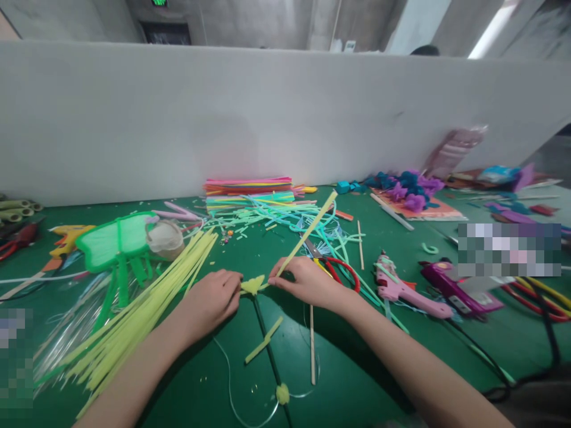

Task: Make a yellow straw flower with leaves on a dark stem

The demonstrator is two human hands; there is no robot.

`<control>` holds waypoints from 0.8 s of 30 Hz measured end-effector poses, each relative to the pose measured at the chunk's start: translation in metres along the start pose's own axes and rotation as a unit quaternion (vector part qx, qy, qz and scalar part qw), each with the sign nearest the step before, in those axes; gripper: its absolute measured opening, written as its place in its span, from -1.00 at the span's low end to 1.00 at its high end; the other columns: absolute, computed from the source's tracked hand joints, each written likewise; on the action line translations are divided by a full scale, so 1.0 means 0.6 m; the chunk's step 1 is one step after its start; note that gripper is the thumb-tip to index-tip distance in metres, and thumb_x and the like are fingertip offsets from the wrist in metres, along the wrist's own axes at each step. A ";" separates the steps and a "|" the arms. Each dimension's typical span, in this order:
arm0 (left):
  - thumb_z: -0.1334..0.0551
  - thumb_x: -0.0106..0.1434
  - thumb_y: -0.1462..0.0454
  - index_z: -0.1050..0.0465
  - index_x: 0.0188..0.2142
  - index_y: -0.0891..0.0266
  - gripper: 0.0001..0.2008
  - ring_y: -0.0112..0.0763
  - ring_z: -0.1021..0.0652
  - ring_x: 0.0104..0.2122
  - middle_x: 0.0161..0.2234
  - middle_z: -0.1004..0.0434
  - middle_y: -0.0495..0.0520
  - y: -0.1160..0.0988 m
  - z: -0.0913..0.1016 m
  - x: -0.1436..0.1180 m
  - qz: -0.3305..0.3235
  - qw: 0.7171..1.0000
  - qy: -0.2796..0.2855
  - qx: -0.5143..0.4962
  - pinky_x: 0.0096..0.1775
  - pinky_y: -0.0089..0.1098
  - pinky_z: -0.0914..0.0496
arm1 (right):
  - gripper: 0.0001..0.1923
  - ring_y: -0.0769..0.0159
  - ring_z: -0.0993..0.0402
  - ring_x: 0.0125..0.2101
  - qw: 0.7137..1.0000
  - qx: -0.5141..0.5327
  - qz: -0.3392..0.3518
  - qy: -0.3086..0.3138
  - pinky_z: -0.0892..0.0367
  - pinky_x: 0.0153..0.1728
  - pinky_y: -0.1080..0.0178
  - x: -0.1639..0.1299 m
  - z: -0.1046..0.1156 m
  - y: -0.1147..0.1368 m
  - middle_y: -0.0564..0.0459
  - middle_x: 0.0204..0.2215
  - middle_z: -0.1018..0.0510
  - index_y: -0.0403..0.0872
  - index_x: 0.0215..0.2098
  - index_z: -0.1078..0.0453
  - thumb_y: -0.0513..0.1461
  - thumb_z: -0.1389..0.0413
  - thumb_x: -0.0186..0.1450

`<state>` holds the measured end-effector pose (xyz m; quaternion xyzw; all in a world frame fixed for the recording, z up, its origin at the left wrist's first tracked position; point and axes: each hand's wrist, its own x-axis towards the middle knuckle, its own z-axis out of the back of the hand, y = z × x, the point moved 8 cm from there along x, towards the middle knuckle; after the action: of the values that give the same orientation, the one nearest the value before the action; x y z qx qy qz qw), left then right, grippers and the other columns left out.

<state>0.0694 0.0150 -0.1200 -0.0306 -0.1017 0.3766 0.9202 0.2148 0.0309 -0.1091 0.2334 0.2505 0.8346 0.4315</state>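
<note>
In the middle of the head view, my left hand [218, 297] pinches the left end of a small yellow pipe-cleaner shape [253, 285]. My right hand [307, 282] is closed on a yellow pipe cleaner [314, 229] whose free end slants up to the right. The shape sits at the top of a thin dark stick [271, 356], which runs down toward me. Lower on the stick is a yellow fuzzy knot [282, 393] with clear line beside it. A short yellow piece [264, 340] crosses the stick. Yellow pipe cleaners [165, 291] lie in a bundle beside my left forearm.
Red-handled scissors [345, 270] lie just beyond my right hand. A pink glue gun [405, 291] is at the right, a yellow one [69, 238] at the left. A green winged piece [118, 241] lies left. Colourful pipe cleaners [247, 187] are piled before the white partition [267, 113].
</note>
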 end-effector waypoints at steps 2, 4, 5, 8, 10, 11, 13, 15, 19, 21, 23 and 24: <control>-0.02 0.34 0.32 -0.35 -0.26 0.24 -0.85 -0.16 -0.49 -0.08 -0.07 -0.50 0.22 0.016 -0.006 0.003 0.019 1.000 -0.010 -0.002 -0.04 -0.11 -0.37 | -0.82 0.23 -0.50 -0.22 1.000 -0.019 -0.023 -0.008 -0.31 -0.15 0.22 0.000 0.000 -0.009 0.01 -0.27 -0.61 -0.07 -0.27 -0.53 -0.19 -0.09 0.32; 0.00 0.37 0.30 -0.34 -0.25 0.24 -0.84 -0.15 -0.48 -0.04 -0.04 -0.49 0.23 0.022 -0.011 0.003 0.027 1.000 -0.011 -0.010 -0.01 -0.06 -0.36 | -0.82 0.22 -0.50 -0.21 0.999 -0.032 -0.038 -0.011 -0.31 -0.14 0.21 -0.001 -0.001 -0.014 0.00 -0.28 -0.61 -0.06 -0.26 -0.53 -0.19 -0.09 0.32; 0.00 0.37 0.30 -0.34 -0.25 0.24 -0.83 -0.14 -0.47 -0.03 -0.03 -0.48 0.24 0.020 -0.012 0.003 0.024 1.000 -0.009 -0.015 0.00 -0.06 -0.35 | -0.82 0.22 -0.49 -0.21 0.999 -0.032 -0.038 -0.011 -0.31 -0.13 0.20 -0.002 -0.003 -0.015 0.00 -0.28 -0.61 -0.07 -0.27 -0.53 -0.19 -0.09 0.32; 0.01 0.37 0.31 -0.35 -0.27 0.24 -0.82 -0.12 -0.44 -0.02 -0.01 -0.43 0.26 0.002 -0.010 -0.001 0.002 0.999 0.000 -0.033 -0.02 -0.07 -0.36 | -0.87 0.23 -0.47 -0.14 0.999 -0.023 -0.016 -0.019 -0.30 -0.06 0.19 -0.007 -0.004 -0.010 -0.02 -0.21 -0.56 -0.08 -0.30 -0.52 -0.22 -0.13 0.28; 0.00 0.35 0.32 -0.35 -0.29 0.24 -0.82 -0.10 -0.43 -0.01 -0.01 -0.41 0.27 -0.009 -0.006 -0.005 -0.008 0.999 0.004 -0.044 -0.04 -0.09 -0.37 | -0.91 0.22 -0.42 -0.06 0.999 -0.027 0.008 -0.026 -0.26 0.01 0.14 -0.012 -0.003 -0.004 -0.04 -0.13 -0.51 -0.07 -0.32 -0.51 -0.23 -0.16 0.26; 0.01 0.35 0.33 -0.35 -0.30 0.24 -0.82 -0.10 -0.42 -0.01 -0.01 -0.40 0.27 -0.012 -0.004 -0.006 -0.010 0.999 0.004 -0.048 -0.04 -0.09 -0.37 | -0.92 0.20 -0.40 -0.04 0.999 -0.031 0.022 -0.027 -0.25 0.03 0.12 -0.014 -0.003 0.000 -0.06 -0.11 -0.49 -0.07 -0.33 -0.51 -0.23 -0.17 0.25; 0.02 0.36 0.32 -0.35 -0.28 0.24 -0.81 -0.11 -0.42 -0.01 -0.01 -0.39 0.27 -0.012 0.001 -0.009 -0.011 0.999 -0.003 -0.053 -0.03 -0.08 -0.37 | -0.93 0.18 -0.36 0.00 0.998 -0.036 0.050 -0.034 -0.25 0.03 0.08 -0.017 -0.003 0.008 -0.08 -0.09 -0.47 -0.07 -0.35 -0.50 -0.24 -0.18 0.25; 0.03 0.38 0.31 -0.34 -0.26 0.23 -0.81 -0.14 -0.42 -0.02 -0.02 -0.40 0.24 -0.007 0.006 -0.010 -0.009 0.998 -0.013 -0.062 -0.04 -0.10 -0.36 | -0.93 0.16 -0.32 0.03 0.996 -0.034 0.072 -0.048 -0.27 0.02 0.07 -0.019 -0.002 0.015 -0.09 -0.07 -0.47 -0.07 -0.36 -0.49 -0.25 -0.18 0.25; 0.04 0.40 0.30 -0.31 -0.26 0.21 -0.82 -0.23 -0.42 -0.10 -0.11 -0.42 0.17 0.007 0.012 -0.010 -0.001 0.996 -0.027 -0.081 -0.06 -0.17 -0.35 | -0.91 0.17 -0.35 -0.01 0.995 -0.038 0.089 -0.041 -0.30 0.00 0.09 -0.016 -0.012 0.020 -0.09 -0.11 -0.49 -0.08 -0.35 -0.50 -0.23 -0.17 0.26; 0.05 0.41 0.30 -0.29 -0.26 0.21 -0.82 -0.25 -0.42 -0.16 -0.19 -0.42 0.13 0.009 0.015 -0.010 0.005 0.996 -0.027 -0.081 -0.09 -0.19 -0.33 | -0.90 0.17 -0.36 -0.02 0.995 -0.045 0.088 -0.032 -0.31 -0.01 0.10 -0.015 -0.018 0.019 -0.10 -0.12 -0.49 -0.08 -0.35 -0.50 -0.22 -0.17 0.27; 0.06 0.41 0.28 -0.28 -0.28 0.20 -0.81 -0.27 -0.42 -0.24 -0.27 -0.42 0.09 0.008 0.017 -0.010 0.015 0.996 -0.021 -0.082 -0.14 -0.21 -0.33 | -0.90 0.17 -0.36 -0.02 0.994 -0.051 0.089 -0.031 -0.31 -0.01 0.12 -0.013 -0.022 0.018 -0.10 -0.11 -0.48 -0.09 -0.35 -0.50 -0.22 -0.17 0.27; 0.06 0.41 0.27 -0.28 -0.29 0.20 -0.80 -0.27 -0.41 -0.27 -0.30 -0.41 0.07 0.008 0.017 -0.011 0.024 0.996 -0.017 -0.088 -0.18 -0.23 -0.32 | -0.90 0.17 -0.36 -0.01 0.994 -0.053 0.090 -0.031 -0.30 0.00 0.12 -0.013 -0.023 0.017 -0.10 -0.10 -0.48 -0.10 -0.34 -0.50 -0.22 -0.17 0.27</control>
<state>0.0597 0.0136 -0.1116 -0.1078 -0.1490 0.3887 0.9028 0.2041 0.0162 -0.1148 0.2575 0.1707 0.8745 0.3738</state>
